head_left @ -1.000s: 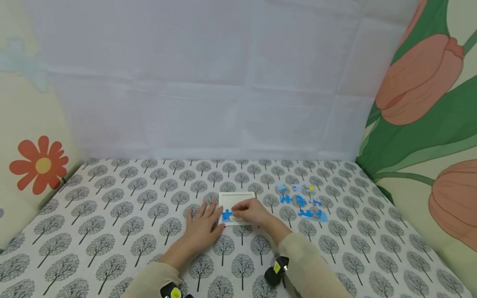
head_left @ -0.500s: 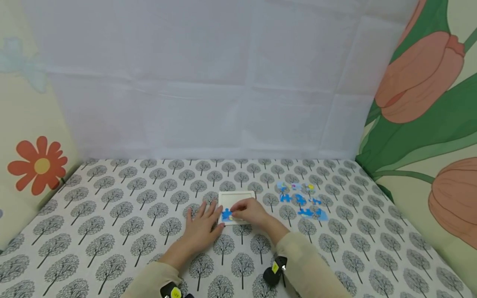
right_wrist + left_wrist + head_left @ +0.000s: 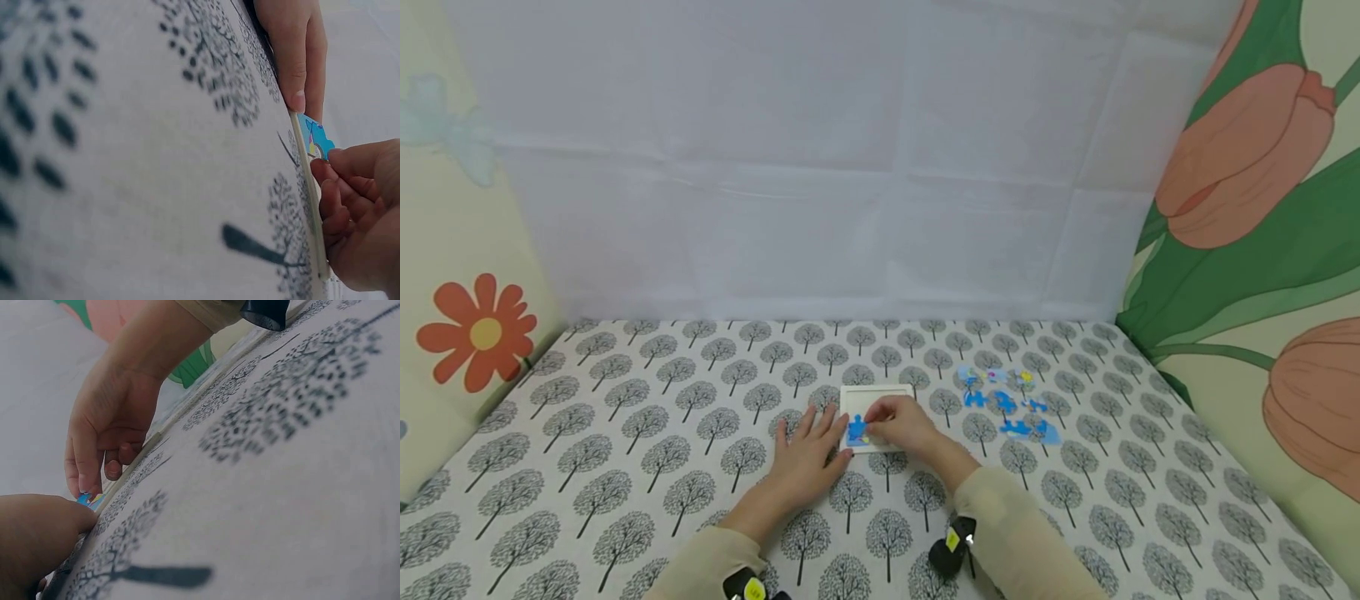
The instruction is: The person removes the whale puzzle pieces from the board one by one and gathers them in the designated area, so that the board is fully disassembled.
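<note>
A small white puzzle frame (image 3: 877, 389) lies on the tree-print cloth. In its near left corner sits a blue puzzle piece (image 3: 856, 433) with some yellow and white. My right hand (image 3: 901, 423) is over the frame, thumb and forefinger pinching at the right edge of the puzzle piece; its other fingers are curled in the right wrist view. The fingertips hide part of the piece. My left hand (image 3: 808, 454) lies with spread fingers along the frame's left side, its thumb (image 3: 299, 101) at the near left corner.
Several loose puzzle pieces (image 3: 1004, 403) lie in rough rows right of the frame, blue with bits of yellow and pink. A white sheet (image 3: 820, 167) hangs behind the table. Flower-painted walls (image 3: 1247, 208) stand at both sides.
My right hand makes only a small shift at the piece, and the blue knob of the piece shows slightly farther up. My left hand stays in place.
</note>
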Action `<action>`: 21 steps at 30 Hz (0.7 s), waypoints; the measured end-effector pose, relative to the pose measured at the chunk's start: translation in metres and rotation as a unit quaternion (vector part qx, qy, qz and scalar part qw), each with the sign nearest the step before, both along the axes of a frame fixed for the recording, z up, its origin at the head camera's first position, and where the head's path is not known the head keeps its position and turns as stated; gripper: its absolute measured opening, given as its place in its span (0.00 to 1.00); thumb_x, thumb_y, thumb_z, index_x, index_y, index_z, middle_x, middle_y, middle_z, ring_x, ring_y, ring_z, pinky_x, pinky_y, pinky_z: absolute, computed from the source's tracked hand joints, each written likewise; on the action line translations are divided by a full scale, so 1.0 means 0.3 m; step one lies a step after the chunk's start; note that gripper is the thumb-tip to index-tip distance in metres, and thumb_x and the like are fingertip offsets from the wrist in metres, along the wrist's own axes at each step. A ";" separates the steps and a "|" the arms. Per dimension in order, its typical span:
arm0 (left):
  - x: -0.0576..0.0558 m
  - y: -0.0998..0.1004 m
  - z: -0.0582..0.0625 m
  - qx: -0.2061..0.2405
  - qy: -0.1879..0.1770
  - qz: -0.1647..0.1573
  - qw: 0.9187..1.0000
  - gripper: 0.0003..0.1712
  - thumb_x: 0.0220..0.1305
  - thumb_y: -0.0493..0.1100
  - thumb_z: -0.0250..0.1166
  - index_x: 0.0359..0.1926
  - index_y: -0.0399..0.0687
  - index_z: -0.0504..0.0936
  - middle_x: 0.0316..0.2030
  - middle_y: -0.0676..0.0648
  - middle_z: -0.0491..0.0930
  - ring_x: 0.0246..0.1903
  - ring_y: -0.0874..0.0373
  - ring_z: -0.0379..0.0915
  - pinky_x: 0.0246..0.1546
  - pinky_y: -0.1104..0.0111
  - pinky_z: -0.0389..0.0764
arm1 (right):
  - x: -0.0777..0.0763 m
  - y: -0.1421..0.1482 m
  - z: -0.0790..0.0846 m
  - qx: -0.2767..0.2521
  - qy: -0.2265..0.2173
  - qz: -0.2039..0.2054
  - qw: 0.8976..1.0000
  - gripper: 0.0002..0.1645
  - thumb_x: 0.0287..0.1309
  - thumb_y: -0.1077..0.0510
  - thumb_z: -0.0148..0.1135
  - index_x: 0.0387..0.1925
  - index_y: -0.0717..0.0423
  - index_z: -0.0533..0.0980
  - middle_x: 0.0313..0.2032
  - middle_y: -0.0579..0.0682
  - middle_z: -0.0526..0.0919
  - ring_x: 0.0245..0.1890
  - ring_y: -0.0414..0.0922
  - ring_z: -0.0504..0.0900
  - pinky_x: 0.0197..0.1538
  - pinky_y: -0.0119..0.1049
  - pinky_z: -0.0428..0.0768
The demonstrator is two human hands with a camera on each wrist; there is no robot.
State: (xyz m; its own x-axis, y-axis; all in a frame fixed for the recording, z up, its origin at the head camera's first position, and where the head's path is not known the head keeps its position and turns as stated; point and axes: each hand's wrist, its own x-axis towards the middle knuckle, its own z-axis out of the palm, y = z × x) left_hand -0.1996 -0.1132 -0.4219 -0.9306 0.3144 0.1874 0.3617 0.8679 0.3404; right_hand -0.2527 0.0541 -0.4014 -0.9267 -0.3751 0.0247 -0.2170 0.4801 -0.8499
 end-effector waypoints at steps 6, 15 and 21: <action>0.000 0.001 0.000 0.002 0.000 0.001 1.000 0.30 0.60 0.52 0.50 0.61 0.43 0.61 0.62 0.41 0.52 0.61 0.41 0.38 0.52 0.41 0.33 | 0.003 -0.005 -0.006 -0.016 -0.003 -0.005 1.000 0.02 0.46 0.65 0.61 0.25 0.60 0.76 0.20 0.45 0.74 0.19 0.39 0.69 0.21 0.29 0.68; 0.003 0.001 0.005 0.002 -0.003 0.003 1.000 0.30 0.60 0.52 0.51 0.61 0.43 0.61 0.61 0.41 0.53 0.61 0.41 0.38 0.52 0.42 0.33 | 0.000 -0.006 -0.012 -0.027 -0.017 -0.017 0.999 0.02 0.46 0.66 0.61 0.26 0.60 0.76 0.20 0.46 0.74 0.19 0.39 0.70 0.23 0.29 0.69; 0.003 0.001 0.008 -0.001 -0.008 0.004 1.000 0.30 0.60 0.52 0.50 0.61 0.44 0.61 0.62 0.41 0.52 0.61 0.41 0.38 0.52 0.42 0.32 | -0.002 0.001 -0.010 -0.047 -0.039 -0.034 0.998 0.03 0.45 0.67 0.61 0.26 0.61 0.76 0.21 0.47 0.75 0.21 0.39 0.71 0.25 0.29 0.70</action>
State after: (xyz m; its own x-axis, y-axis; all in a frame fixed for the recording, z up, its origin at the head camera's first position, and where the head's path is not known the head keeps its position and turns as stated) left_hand -0.1986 -0.1128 -0.4195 -0.9358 0.3079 0.1717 0.3499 0.8711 0.3446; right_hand -0.2534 0.0543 -0.4043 -0.9502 -0.3112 -0.0169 -0.1175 0.4079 -0.9054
